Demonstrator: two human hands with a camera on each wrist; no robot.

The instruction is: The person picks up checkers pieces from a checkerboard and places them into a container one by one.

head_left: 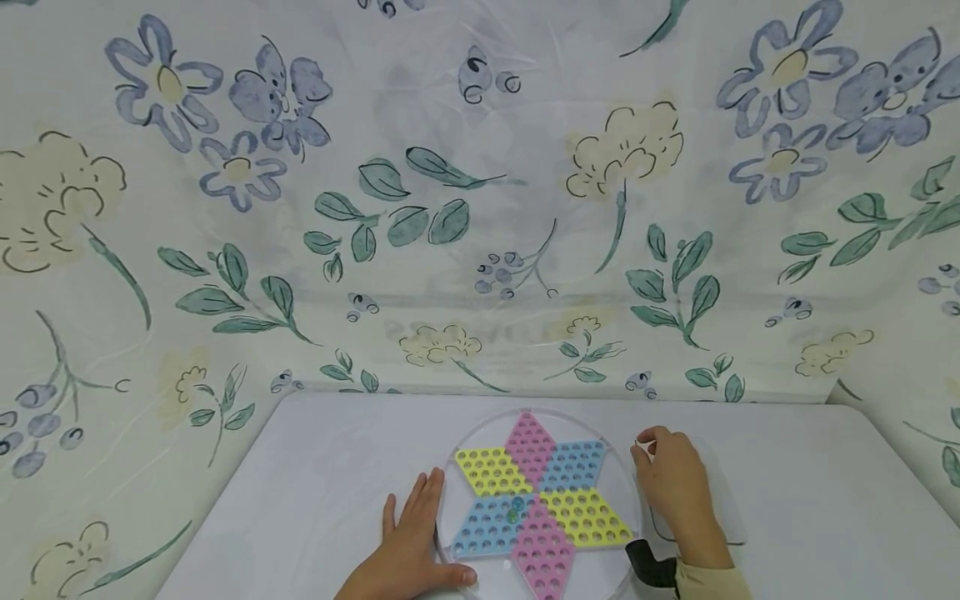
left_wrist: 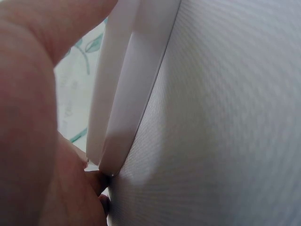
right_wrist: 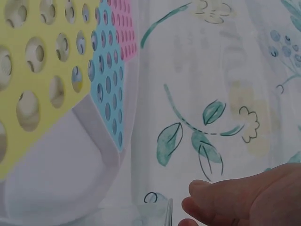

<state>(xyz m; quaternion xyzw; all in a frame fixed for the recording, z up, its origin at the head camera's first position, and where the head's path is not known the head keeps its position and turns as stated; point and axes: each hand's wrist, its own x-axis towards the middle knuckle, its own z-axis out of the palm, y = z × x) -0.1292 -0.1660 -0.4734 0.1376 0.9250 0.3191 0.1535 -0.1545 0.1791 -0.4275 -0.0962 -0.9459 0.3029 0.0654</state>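
Observation:
A round, clear-rimmed Chinese checkers board [head_left: 488, 425] with a pink, yellow and blue star lies on the table. Two marbles, a blue marble [head_left: 517, 503] and a green marble [head_left: 513, 517], sit in its left blue section. My left hand [head_left: 408, 537] rests against the board's left rim, fingers straight along the edge, thumb over the lower rim. In the left wrist view its fingers touch the white rim [left_wrist: 127, 89]. Right of the board, my right hand [head_left: 675, 479] has thumb and fingertips close together over a clear, flat-looking container [head_left: 731, 517]. I cannot tell whether they hold anything.
The white table [head_left: 330, 450] ends at a floral-patterned cloth [head_left: 525, 250] behind and at the sides. A black wrist mount [head_left: 651, 567] on the right forearm overlaps the board's right rim in the head view. A transparent edge [right_wrist: 170, 212] stands beside the right fingertips.

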